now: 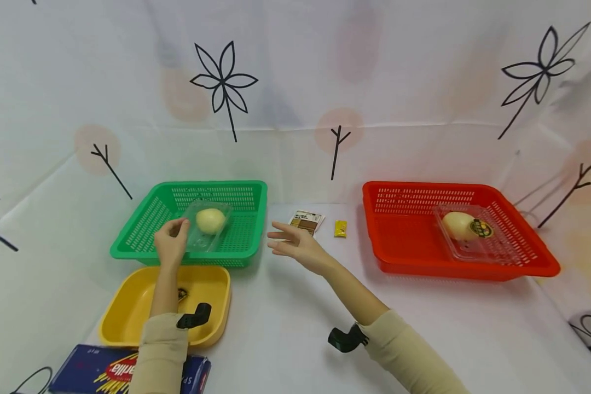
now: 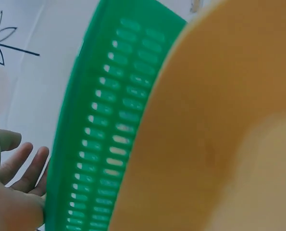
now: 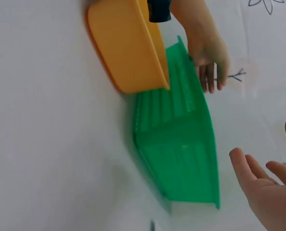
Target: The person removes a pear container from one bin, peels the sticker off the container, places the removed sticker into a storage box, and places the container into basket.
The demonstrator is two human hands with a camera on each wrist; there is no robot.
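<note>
My left hand [image 1: 171, 243] hovers above the front left of the green basket [image 1: 187, 255], its fingers loosely bent and holding nothing. In the head view its fingertips overlap the edge of a clear plastic container [image 1: 195, 241] in that basket, where a pale yellow round item [image 1: 210, 221] shows. The left wrist view has the loose fingers [image 2: 31, 171] beside the basket's rim. My right hand [image 1: 300, 249] is raised over the table, right of the green basket, fingers extended and nothing in them. The right wrist view also shows it with spread fingers [image 3: 243, 166].
A red basket [image 1: 409, 262] at right holds another clear container [image 1: 497, 249] and a pale round item [image 1: 458, 225] with a black-and-yellow sticker. A brown-and-white packet [image 1: 307, 220] and small yellow sachet [image 1: 340, 229] lie centrally. A yellow tub [image 1: 216, 317] and blue spaghetti box [image 1: 91, 369] stand front left.
</note>
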